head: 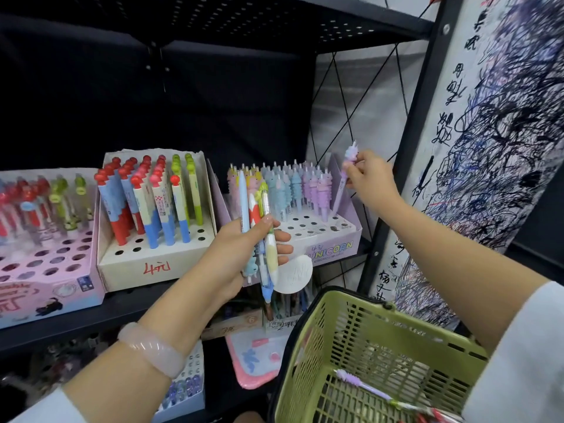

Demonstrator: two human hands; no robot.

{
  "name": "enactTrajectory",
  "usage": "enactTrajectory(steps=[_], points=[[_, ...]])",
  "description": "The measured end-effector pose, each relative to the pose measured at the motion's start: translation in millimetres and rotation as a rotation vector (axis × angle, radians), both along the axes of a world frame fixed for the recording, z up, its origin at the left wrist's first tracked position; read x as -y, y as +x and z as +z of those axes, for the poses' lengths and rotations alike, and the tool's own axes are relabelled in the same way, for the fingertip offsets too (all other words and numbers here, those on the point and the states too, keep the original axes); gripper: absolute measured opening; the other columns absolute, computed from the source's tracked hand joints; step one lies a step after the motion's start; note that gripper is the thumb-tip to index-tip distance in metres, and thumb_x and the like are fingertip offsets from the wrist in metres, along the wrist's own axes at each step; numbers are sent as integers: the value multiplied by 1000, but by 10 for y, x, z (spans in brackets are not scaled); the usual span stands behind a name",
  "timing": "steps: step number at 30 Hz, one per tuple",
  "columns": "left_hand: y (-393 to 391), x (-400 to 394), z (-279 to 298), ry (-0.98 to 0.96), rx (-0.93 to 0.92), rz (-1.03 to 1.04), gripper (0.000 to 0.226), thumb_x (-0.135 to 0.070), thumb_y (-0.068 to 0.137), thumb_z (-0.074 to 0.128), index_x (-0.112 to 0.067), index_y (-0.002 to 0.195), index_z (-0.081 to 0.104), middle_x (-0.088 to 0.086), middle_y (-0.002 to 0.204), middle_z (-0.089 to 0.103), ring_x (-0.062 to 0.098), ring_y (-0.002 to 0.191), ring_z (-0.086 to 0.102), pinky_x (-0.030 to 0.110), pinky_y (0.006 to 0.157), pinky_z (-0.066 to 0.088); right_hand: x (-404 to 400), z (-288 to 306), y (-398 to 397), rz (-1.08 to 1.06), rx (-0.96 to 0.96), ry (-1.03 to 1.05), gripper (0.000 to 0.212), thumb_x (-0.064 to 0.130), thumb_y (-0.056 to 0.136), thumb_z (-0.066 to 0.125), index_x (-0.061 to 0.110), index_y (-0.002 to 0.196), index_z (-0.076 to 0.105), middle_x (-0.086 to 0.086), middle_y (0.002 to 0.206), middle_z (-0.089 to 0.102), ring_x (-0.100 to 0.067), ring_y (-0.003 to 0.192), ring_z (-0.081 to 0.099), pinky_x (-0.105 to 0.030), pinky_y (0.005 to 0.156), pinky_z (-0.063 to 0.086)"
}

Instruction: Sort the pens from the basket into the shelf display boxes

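Observation:
My left hand (244, 254) grips a bundle of several pens (262, 227) upright in front of the shelf. My right hand (370, 181) pinches a purple unicorn pen (346, 175) near its top, at the right end of the purple unicorn display box (332, 248). Its lower end sits among the box's holes. That box holds rows of pink, blue and purple unicorn pens (293, 187). The green basket (308, 340) hangs at the lower right, with a purple pen (360, 384) and a red-tipped one lying in it.
A white box (134, 270) of red, blue and green pens stands left of the unicorn box, and a pink box (45, 288) further left. Black shelf frame post (406, 141) rises at right beside scribbled paper (500, 148). More stationery lies on the lower shelf.

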State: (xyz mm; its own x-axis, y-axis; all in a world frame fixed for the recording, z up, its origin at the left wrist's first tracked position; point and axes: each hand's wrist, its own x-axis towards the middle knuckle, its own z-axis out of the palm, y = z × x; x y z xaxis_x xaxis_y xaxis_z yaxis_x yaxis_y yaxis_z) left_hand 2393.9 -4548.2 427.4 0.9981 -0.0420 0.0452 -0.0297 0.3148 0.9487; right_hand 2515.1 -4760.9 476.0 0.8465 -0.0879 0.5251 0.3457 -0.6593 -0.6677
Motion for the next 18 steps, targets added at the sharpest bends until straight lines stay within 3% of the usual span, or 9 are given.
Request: enactTrajectory(steps=[4, 9, 11, 13, 18], points=[[-8, -37, -35, -16, 2, 23, 19, -20, 92, 53, -3, 87, 61, 6, 62, 67, 21, 56, 66, 28, 52, 55, -36, 34, -7, 27, -12, -51, 11, 21, 95, 50, 11, 91, 47, -22, 91, 67, -37, 86, 65, -49, 82, 51], [6, -96, -59, 1, -11, 62, 21, -25, 91, 54, -6, 87, 62, 8, 55, 65, 20, 51, 65, 28, 51, 55, -70, -138, -6, 35, -163, -240, 14, 19, 96, 49, 5, 94, 52, -16, 80, 64, -34, 81, 64, -38, 66, 51], [16, -127, -75, 21, -8, 76, 20, -26, 91, 54, -8, 88, 62, 9, 55, 65, 20, 53, 66, 29, 52, 56, -84, -241, -13, 18, -231, -298, 20, 20, 96, 49, 1, 99, 55, -5, 69, 55, -25, 68, 58, -24, 52, 40], [22, -164, -86, 25, -5, 86, 20, -27, 91, 55, -8, 89, 63, 9, 55, 65, 20, 54, 66, 30, 53, 56, -88, -273, -17, -6, -248, -300, 22, 18, 95, 51, -2, 102, 57, -1, 64, 50, -20, 64, 52, -22, 49, 34], [9, -259, -89, 72, 9, 116, 19, -28, 89, 58, -10, 89, 65, 8, 55, 66, 20, 54, 66, 29, 52, 55, -324, -65, -249, -161, 94, -119, 9, 18, 91, 56, 10, 96, 54, -2, 84, 55, -18, 75, 51, -30, 67, 42]])
